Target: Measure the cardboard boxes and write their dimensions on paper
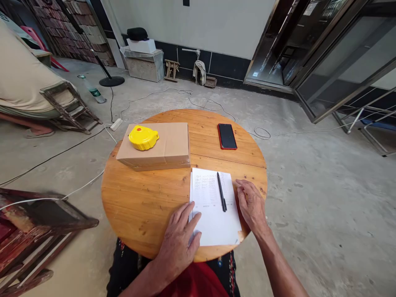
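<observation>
White sheets of paper with rows of handwriting lie near the front of a round wooden table. A black pen rests on the paper, slanting, with no hand on it. My left hand lies with fingers spread, its fingertips on the left edge of the sheets. Just right of the paper, my right hand rests on the tabletop, fingers loosely bent and apart, nothing seen in them. Beyond the paper, a yellow tape measure with a red button sits on a closed cardboard box.
A phone in a red case lies at the table's back right. Around the table are a wooden chair at left, a small wooden stool, a plastic bottle and a power strip. Cables cross the concrete floor.
</observation>
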Available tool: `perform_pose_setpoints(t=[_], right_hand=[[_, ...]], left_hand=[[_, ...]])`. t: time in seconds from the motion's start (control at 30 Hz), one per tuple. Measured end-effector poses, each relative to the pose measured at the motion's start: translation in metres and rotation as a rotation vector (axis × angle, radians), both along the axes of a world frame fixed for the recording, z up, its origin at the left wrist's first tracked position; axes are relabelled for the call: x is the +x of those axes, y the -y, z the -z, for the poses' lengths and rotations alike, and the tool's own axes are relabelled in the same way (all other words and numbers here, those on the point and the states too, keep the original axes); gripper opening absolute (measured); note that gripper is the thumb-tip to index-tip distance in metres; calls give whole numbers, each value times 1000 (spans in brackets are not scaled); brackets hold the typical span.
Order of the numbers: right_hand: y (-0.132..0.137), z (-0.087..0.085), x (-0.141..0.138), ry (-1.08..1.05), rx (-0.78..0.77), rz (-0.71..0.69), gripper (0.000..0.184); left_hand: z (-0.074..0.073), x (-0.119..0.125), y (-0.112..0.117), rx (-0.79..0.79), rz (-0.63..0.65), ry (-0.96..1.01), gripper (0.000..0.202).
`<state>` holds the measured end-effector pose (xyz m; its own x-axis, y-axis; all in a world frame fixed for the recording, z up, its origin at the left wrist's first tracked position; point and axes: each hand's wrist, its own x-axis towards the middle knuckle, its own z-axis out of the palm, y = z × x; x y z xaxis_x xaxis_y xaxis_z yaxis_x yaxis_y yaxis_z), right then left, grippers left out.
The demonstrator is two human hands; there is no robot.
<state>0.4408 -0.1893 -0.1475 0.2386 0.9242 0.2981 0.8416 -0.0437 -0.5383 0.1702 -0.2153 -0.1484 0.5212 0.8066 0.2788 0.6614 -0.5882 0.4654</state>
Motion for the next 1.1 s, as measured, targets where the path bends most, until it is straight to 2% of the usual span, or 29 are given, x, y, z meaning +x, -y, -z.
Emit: perform_pose_setpoints(t=[0.07, 0.17, 0.33, 0.5, 0.7, 0.93, 1.1], right_hand=[[0, -2, 3, -118, -94, 83, 35], [-8, -8, 3, -167, -205, 129, 36], [-24, -17, -4, -145, -248, 119, 28], [-28, -15, -4, -138, -257, 121, 27], [-32, -11, 10, -123, -228, 172, 27], [-61, -12, 26, -73, -188, 264, 23], [-68, -11, 33, -106, -143, 285, 29]], left_hand=[[1, -5, 5, 18, 6, 1, 40], [3, -8, 13, 27, 34, -3, 45], [8, -7, 20, 47, 53, -65, 50], [11, -4, 20, 69, 78, -167, 59], [12, 15, -2, 76, 94, -158, 52], [4, 43, -41, 49, 120, -191, 51], [5, 58, -52, 22, 98, -195, 54]])
